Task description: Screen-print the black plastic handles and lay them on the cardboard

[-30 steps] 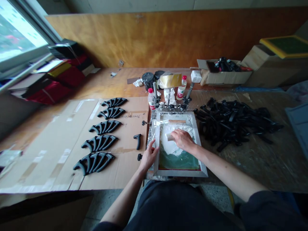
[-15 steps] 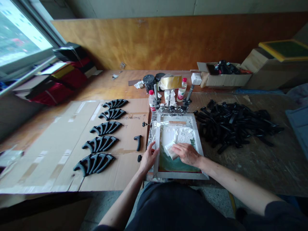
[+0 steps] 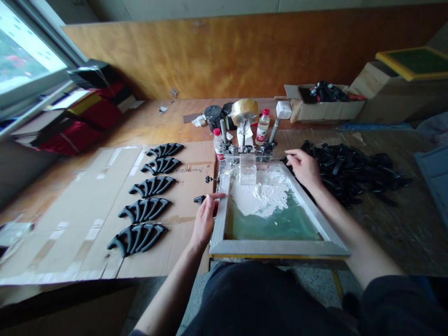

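Note:
A silk-screen frame (image 3: 280,247) lies before me, its front edge raised, with white ink (image 3: 245,198) spread over the green mesh. A pale squeegee (image 3: 248,169) leans at its back end. My left hand (image 3: 205,221) is closed at the frame's left side, its index finger against the frame; a dark thing shows under the fingers but is mostly hidden. Just beyond it the top of a black curved handle (image 3: 199,199) shows on the cardboard. On the right, my right hand (image 3: 304,167) pinches the end of a black handle (image 3: 284,160) at the edge of the pile (image 3: 350,168).
Rows of black handles (image 3: 145,207) lie on the cardboard sheet (image 3: 80,210) at left. Behind the frame are a clamp stand (image 3: 247,149), a tape roll (image 3: 245,111), red-capped bottles (image 3: 262,127) and black tubs (image 3: 214,117). An open carton (image 3: 327,109) stands at back right.
My right hand has left the squeegee and moved right to the pile. The frame's front edge has risen. My left hand has shifted slightly left, and the squeegee now leans at the back.

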`<state>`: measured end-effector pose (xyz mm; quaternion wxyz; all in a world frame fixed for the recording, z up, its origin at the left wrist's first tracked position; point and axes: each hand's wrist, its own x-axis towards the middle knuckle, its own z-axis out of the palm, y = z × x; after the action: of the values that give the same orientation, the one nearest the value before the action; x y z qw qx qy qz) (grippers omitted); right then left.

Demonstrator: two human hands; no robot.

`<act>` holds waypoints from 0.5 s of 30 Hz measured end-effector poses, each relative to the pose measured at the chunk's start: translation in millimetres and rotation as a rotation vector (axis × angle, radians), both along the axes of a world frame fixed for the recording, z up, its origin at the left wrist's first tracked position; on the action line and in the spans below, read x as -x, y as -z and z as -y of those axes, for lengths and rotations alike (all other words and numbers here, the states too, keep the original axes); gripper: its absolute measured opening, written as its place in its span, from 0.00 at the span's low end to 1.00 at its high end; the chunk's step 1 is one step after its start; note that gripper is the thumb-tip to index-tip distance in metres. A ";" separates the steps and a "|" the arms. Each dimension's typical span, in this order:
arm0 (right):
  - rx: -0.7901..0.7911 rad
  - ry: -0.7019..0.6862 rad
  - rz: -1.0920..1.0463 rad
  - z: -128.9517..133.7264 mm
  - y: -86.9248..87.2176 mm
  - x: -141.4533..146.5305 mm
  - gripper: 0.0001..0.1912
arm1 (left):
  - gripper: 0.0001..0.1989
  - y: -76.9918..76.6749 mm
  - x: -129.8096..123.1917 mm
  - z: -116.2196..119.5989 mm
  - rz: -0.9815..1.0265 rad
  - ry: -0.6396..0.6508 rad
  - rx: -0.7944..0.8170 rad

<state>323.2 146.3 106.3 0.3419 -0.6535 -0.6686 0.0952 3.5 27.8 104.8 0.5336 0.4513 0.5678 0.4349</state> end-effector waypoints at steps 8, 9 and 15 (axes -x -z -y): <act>0.212 -0.237 0.213 77.1 89.8 43.1 0.11 | 0.27 -39.4 -22.2 -59.9 0.175 -0.120 -0.298; 0.246 -0.259 0.295 84.3 95.6 57.9 0.10 | 0.28 -33.9 -26.0 -57.0 0.191 -0.158 -0.282; 0.312 -0.165 0.392 122.0 82.4 113.9 0.08 | 0.33 37.4 -59.9 20.1 0.317 0.143 0.437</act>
<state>209.3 24.3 23.9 0.0921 -0.6477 -0.7502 0.0964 63.4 7.8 67.3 0.7298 0.2908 0.5243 0.3286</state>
